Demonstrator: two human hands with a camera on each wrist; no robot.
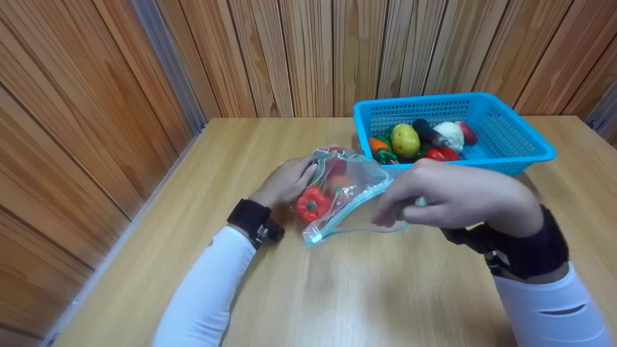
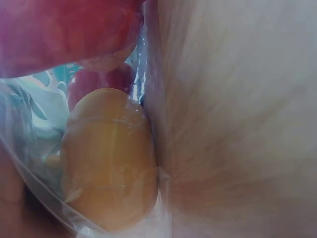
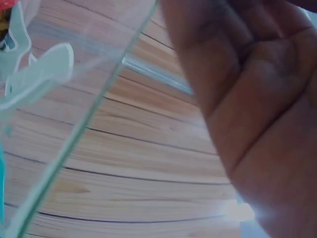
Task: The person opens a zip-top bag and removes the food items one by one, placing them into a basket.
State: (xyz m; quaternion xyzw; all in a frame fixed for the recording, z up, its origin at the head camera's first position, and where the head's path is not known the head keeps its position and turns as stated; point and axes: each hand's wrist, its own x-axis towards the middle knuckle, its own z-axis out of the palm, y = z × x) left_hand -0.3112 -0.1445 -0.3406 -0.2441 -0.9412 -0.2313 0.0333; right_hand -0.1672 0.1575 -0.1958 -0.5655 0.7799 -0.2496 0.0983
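A clear zip bag (image 1: 368,176) with a teal zip band lies on the table, its mouth gaping toward the right. Inside it are a red bell pepper (image 1: 313,205) and other red and orange pieces; the left wrist view shows a smooth yellow-orange oval piece (image 2: 110,161) through the plastic. My left hand (image 1: 289,180) grips the bag's left side, some fingers hidden by it. At the mouth hangs my right hand (image 1: 436,193), its fingers bent downward, blurred and apart from the thumb. No object shows in the right palm (image 3: 262,99), beside the bag's edge (image 3: 94,106).
Behind the bag, to the right, stands a blue plastic basket (image 1: 523,144). It holds a yellow-green fruit (image 1: 405,141), a carrot (image 1: 377,146), an eggplant (image 1: 429,132), a cauliflower (image 1: 450,135) and red pieces. A wooden plank wall (image 1: 308,58) bounds the table (image 1: 366,294).
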